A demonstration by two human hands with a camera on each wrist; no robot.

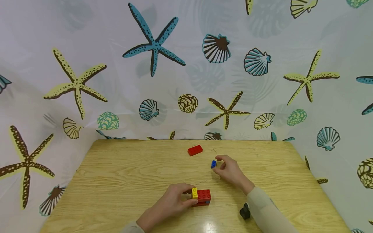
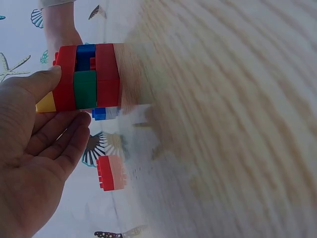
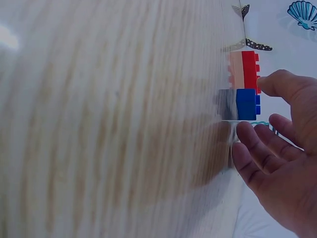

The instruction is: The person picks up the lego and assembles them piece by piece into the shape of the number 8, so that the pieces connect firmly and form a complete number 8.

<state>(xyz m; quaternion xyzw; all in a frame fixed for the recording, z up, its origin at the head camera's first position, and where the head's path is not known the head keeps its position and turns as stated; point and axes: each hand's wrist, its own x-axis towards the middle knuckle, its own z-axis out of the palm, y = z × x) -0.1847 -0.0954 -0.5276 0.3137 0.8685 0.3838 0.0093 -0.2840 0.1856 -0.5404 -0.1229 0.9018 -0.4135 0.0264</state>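
Note:
In the head view my left hand point(image 1: 175, 199) holds a small stack of toy building bricks point(image 1: 204, 194) on the table, thumb on the near side and fingers on the far side. The stack has red layers, a yellow brick point(image 1: 194, 193) on its left top, and a green brick point(image 2: 85, 89) and blue brick point(image 2: 85, 55) between the red ones. Farther out, my right hand point(image 1: 231, 170) is around a small blue brick point(image 1: 214, 164) standing on the table. Thumb and fingers lie spread on either side of it, and gaps show in the right wrist view.
A red brick point(image 1: 195, 150) lies near the table's back edge, left of the blue one. A small black object point(image 1: 245, 212) shows beside the right sleeve. The wooden table point(image 1: 131, 168) meets a cloth point(image 1: 186, 74) printed with starfish and shells behind and at the sides.

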